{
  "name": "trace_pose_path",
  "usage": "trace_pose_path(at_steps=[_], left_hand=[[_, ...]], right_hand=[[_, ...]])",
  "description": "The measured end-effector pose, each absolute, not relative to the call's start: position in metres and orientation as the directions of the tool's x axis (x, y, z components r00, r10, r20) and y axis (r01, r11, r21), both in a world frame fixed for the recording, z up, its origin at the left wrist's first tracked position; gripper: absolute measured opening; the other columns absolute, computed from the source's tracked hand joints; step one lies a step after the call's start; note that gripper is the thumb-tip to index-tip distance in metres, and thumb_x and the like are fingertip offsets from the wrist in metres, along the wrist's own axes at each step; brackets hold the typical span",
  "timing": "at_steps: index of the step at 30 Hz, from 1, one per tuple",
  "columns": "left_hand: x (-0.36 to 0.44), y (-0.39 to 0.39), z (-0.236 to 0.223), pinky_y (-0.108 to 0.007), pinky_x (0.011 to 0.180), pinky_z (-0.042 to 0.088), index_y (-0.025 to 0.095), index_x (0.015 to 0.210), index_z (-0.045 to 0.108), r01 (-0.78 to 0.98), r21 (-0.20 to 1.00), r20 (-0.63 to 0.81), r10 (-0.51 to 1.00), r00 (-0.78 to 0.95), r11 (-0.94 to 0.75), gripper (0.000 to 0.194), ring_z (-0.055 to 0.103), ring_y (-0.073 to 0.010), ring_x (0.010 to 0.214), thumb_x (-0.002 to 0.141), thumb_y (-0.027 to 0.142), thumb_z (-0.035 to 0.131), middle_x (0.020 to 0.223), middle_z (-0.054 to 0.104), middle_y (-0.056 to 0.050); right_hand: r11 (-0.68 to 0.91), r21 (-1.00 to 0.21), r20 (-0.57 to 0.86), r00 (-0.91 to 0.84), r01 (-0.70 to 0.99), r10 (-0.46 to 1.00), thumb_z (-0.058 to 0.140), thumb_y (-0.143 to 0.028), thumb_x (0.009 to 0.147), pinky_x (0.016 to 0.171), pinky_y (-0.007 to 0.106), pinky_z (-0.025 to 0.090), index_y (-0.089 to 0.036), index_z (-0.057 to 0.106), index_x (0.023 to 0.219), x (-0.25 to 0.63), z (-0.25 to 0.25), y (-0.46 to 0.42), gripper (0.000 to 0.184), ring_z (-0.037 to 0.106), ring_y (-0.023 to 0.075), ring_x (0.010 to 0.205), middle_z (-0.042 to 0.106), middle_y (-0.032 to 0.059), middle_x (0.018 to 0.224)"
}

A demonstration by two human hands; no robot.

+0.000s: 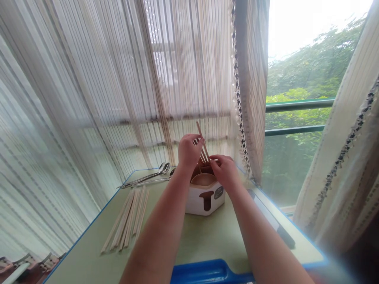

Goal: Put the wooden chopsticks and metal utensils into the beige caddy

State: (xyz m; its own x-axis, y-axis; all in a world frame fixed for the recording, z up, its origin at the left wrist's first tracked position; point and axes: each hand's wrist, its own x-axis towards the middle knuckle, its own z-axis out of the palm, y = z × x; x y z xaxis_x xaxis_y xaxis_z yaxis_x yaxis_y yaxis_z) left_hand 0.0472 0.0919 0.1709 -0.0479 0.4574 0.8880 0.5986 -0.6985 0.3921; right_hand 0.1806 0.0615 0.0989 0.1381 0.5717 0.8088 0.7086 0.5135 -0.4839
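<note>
A white, angular utensil holder (195, 201) with a brown inside and several compartments stands upright on the table. Wooden chopsticks (203, 144) rise from its rear part. My left hand (190, 152) is closed, pinching a chopstick near its upper end above the holder. At the holder's right side, my right hand (224, 169) curls over the rim, its thumb close to the chopsticks' lower part; its other fingertips are partly hidden. Several loose chopsticks (127, 221) lie fanned out on the table to the left of my forearms.
Metal ladles and spoons (151, 175) lie at the table's back left. A blue tray-like object with a handle (204, 272) is at the near edge. Along the right side of the light green table (207, 240) lies a dark, flat, long object (275, 221). Curtains (118, 79) hang behind.
</note>
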Motion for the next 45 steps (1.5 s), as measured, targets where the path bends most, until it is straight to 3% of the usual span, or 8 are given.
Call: trace_pose_path(at_steps=[6,15,23,30,38,45], left_hand=[[0.048,0.09,0.171,-0.025,0.062,0.049,0.016,0.107,0.06,0.481,0.542,0.811,0.58,-0.082,-0.69,0.037,0.06,-0.0115,0.061,0.072,0.025,0.067,0.084,0.068,-0.004],[0.051,0.083,0.174,-0.023,0.063,0.049,0.018,0.113,0.058,0.47,0.535,0.817,0.572,-0.077,-0.701,0.038,0.06,-0.01,0.063,0.075,0.023,0.063,0.084,0.067,-0.003],[0.054,0.081,0.173,-0.021,0.059,0.046,0.02,0.097,0.061,0.467,0.513,0.836,0.543,-0.08,-0.72,0.019,0.059,-0.0088,0.059,0.079,0.022,0.058,0.08,0.067,-0.001],[0.051,0.083,0.172,-0.026,0.068,0.046,0.018,0.085,0.068,0.609,0.407,0.878,0.475,-0.057,-0.68,0.017,0.058,-0.0123,0.065,0.081,0.028,0.055,0.078,0.068,-0.003],[0.054,0.08,0.175,-0.027,0.069,0.046,0.018,0.083,0.069,0.663,0.375,0.889,0.454,-0.059,-0.648,0.018,0.059,-0.0139,0.066,0.081,0.027,0.054,0.076,0.068,-0.004],[0.052,0.083,0.174,-0.026,0.07,0.048,0.018,0.089,0.067,0.583,0.423,0.857,0.515,-0.009,-0.694,0.017,0.063,-0.0151,0.074,0.083,0.027,0.054,0.079,0.069,-0.004]], right_hand=[[0.443,-0.516,0.759,0.152,0.733,0.633,0.047,-0.019,0.078,0.085,0.037,0.044,-0.018,0.07,0.092,0.179,0.101,0.058,0.027,0.057,0.0236,0.092,0.07,0.0071,0.09],[0.423,-0.534,0.737,0.157,0.733,0.658,0.046,-0.018,0.079,0.086,0.035,0.043,-0.018,0.07,0.095,0.179,0.102,0.055,0.028,0.057,0.0224,0.093,0.07,0.0064,0.092],[0.438,-0.53,0.739,0.142,0.726,0.658,0.046,-0.018,0.08,0.087,0.035,0.043,-0.019,0.069,0.097,0.179,0.101,0.056,0.029,0.056,0.0219,0.094,0.07,0.0047,0.092],[0.429,-0.513,0.738,0.126,0.744,0.663,0.046,-0.018,0.08,0.086,0.034,0.043,-0.019,0.07,0.092,0.178,0.103,0.055,0.027,0.056,0.0225,0.092,0.071,0.0047,0.091],[0.44,-0.495,0.744,0.104,0.749,0.66,0.046,-0.016,0.079,0.087,0.033,0.042,-0.019,0.07,0.091,0.18,0.103,0.055,0.027,0.057,0.0215,0.093,0.071,0.0042,0.092],[0.43,-0.5,0.744,0.118,0.751,0.658,0.047,-0.018,0.079,0.087,0.033,0.042,-0.019,0.07,0.092,0.18,0.103,0.054,0.027,0.057,0.0219,0.092,0.07,0.005,0.092]])
